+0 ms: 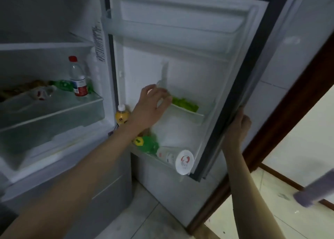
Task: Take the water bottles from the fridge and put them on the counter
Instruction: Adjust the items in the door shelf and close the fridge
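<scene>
Open fridge door (189, 61), dim light: left hand (151, 105) fingers spread, touching the middle door shelf (188, 113), nothing gripped; right hand (236, 128) clamped on the door edge; red-capped water bottle (78, 77) upright on left inner shelf.

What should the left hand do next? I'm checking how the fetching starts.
Probably close the left hand on the clear bottle in the door's middle rack. Its fingers are already at the bottle's base but look spread, not gripping, while the right hand holds the door edge open.
</scene>
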`<state>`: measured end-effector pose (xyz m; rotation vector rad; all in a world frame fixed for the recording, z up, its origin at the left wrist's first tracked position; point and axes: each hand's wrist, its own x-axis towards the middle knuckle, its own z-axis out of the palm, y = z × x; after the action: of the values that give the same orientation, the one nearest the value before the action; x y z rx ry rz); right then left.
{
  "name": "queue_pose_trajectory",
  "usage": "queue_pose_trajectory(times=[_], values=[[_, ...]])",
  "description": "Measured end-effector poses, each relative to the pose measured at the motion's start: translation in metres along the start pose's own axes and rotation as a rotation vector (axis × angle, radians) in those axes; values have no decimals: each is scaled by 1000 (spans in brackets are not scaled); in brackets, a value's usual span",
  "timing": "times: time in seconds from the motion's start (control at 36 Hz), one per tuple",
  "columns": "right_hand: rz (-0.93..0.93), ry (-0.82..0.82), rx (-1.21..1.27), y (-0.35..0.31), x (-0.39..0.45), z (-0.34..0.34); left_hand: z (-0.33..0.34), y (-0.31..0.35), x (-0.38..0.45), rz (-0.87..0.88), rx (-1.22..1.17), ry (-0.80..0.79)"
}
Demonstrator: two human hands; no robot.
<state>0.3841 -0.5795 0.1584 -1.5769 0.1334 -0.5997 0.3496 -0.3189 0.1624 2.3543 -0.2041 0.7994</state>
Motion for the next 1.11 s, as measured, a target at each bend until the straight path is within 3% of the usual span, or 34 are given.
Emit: queue_pose_trajectory(times=[0.06, 0.22, 0.47, 0.58, 0.69, 0.75, 0.89, 1.06, 1.11], values=[[10, -38, 38, 5, -23, -10, -7, 2, -18, -34, -70, 71], [-293, -265, 28, 12, -135, -18, -76, -15, -68, -300, -467, 219], [-724, -778, 94, -41, -266, 73, -200, -43, -121, -673, -716, 407], [-926, -723, 160, -63, -326, 133, -259, -64, -152, -660, -567, 493], [-926, -664, 144, -72, -383, 195, -314, -110, -178, -602, -153, 699], [-943, -632, 108, -78, -408, 228, -342, -140, -188, -631, -71, 763], [-966, -548, 23, -85, -454, 312, -388, -207, -194, -814, -399, 675], [-938, -508, -79, -93, -487, 407, -385, -250, -189, -742, -842, 578], [-918, -496, -103, -96, -492, 429, -388, -254, -195, -732, -887, 583]])
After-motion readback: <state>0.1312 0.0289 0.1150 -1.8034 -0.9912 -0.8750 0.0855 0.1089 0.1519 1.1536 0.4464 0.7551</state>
